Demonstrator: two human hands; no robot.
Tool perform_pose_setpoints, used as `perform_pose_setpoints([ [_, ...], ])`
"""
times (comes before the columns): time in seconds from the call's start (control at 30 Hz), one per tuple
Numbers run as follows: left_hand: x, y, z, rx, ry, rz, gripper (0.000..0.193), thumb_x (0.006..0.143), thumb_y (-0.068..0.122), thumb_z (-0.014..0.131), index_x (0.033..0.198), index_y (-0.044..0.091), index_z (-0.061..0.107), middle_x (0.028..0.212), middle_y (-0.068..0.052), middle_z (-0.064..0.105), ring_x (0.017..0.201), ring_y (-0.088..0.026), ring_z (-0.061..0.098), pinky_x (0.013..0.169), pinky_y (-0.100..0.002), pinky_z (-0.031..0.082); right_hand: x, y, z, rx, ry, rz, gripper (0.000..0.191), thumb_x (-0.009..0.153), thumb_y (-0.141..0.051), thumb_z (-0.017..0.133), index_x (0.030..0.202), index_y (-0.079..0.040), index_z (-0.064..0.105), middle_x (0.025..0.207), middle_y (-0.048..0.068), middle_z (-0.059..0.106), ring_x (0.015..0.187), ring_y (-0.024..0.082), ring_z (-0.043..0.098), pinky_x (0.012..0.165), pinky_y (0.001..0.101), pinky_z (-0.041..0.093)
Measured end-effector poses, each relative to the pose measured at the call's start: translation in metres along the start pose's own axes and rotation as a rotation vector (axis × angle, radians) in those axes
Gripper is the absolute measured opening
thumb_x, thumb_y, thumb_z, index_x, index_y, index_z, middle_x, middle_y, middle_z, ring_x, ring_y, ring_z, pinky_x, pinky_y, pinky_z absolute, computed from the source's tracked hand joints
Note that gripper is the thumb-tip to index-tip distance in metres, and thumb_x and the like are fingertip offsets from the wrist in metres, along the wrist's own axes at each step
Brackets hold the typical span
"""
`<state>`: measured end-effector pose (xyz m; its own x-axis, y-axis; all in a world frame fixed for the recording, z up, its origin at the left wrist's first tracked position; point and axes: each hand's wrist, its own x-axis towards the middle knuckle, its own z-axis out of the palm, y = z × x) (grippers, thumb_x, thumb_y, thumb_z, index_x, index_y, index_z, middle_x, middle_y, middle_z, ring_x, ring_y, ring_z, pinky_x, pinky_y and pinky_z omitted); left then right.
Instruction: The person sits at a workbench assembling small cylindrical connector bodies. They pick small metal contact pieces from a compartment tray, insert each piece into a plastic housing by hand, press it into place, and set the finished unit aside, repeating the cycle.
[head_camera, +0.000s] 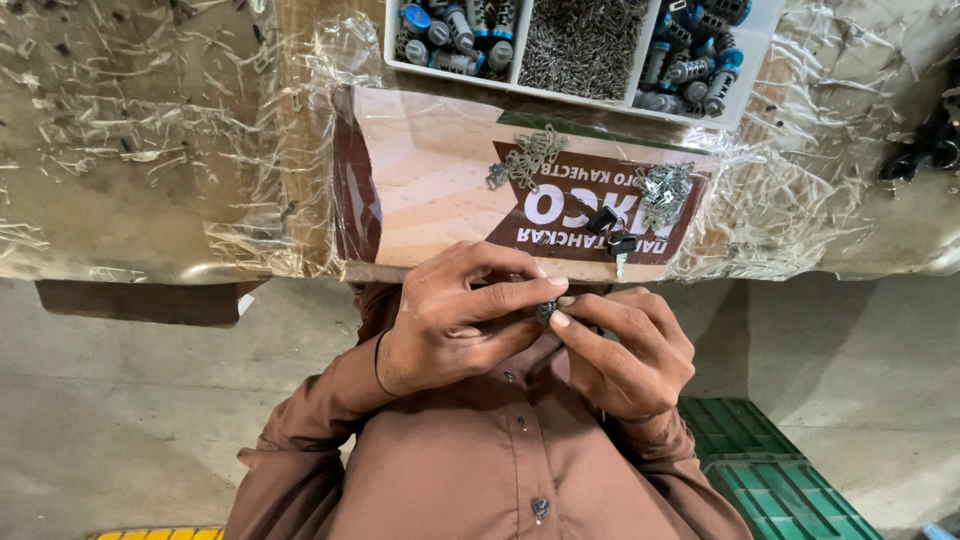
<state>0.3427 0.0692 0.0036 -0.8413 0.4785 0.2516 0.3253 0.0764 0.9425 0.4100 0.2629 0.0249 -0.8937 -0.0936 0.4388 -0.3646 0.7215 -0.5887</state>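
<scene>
Both hands are held close to my chest, over my brown shirt (480, 460). My left hand (455, 315) and my right hand (625, 350) meet at the fingertips and pinch one small dark metal part (545, 312) between them. The part is mostly hidden by the fingers. Just beyond the hands, on the printed cardboard sheet (430, 190), lie a few small black parts (608, 228) and two heaps of silver metal clips (525, 158) (664, 192).
A white compartment tray (516, 82) at the table's far side holds grey cylinders with blue caps (455, 30) (695, 55) and a middle bin of thin metal pins (582, 40). Crinkled clear film (150, 130) covers the table. A green crate (770, 470) stands on the concrete floor at lower right.
</scene>
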Motion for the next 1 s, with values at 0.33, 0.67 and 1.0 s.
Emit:
perform_pose_setpoints([
  [0.33, -0.001, -0.002, 0.0, -0.042, -0.018, 0.043, 0.046, 0.079, 0.002, 0.087, 0.122, 0.014, 0.074, 0.12, -0.002, 0.071, 0.098, -0.018, 0.073, 0.085, -0.031, 0.056, -0.015, 0.008, 0.001, 0.412, -0.022, 0.419, 0.03, 0.081, -0.004, 0.079, 0.109, 0.0, 0.07, 0.093, 0.01, 0.07, 0.069, 0.009, 0.061, 0.056, 0.0226, 0.044],
  [0.67, -0.013, -0.014, -0.025, -0.176, 0.105, -0.032, 0.041, 0.081, 0.002, 0.089, 0.118, 0.008, 0.074, 0.121, -0.009, 0.071, 0.101, -0.016, 0.073, 0.082, -0.025, 0.064, -0.002, 0.002, 0.031, -0.029, -0.143, 0.286, 0.036, 0.1, -0.018, 0.079, 0.131, -0.005, 0.064, 0.104, 0.009, 0.069, 0.086, 0.018, 0.069, 0.073, 0.0315, 0.056],
  [1.0, -0.008, -0.014, -0.043, -0.101, 0.153, -0.047, 0.04, 0.08, 0.001, 0.091, 0.117, 0.007, 0.074, 0.118, -0.011, 0.072, 0.097, -0.016, 0.073, 0.079, -0.026, 0.061, 0.005, 0.004, 0.047, -0.323, -0.343, 0.16, 0.074, 0.083, -0.038, 0.082, 0.143, -0.003, 0.058, 0.107, 0.013, 0.056, 0.095, 0.028, 0.06, 0.074, 0.0371, 0.052],
])
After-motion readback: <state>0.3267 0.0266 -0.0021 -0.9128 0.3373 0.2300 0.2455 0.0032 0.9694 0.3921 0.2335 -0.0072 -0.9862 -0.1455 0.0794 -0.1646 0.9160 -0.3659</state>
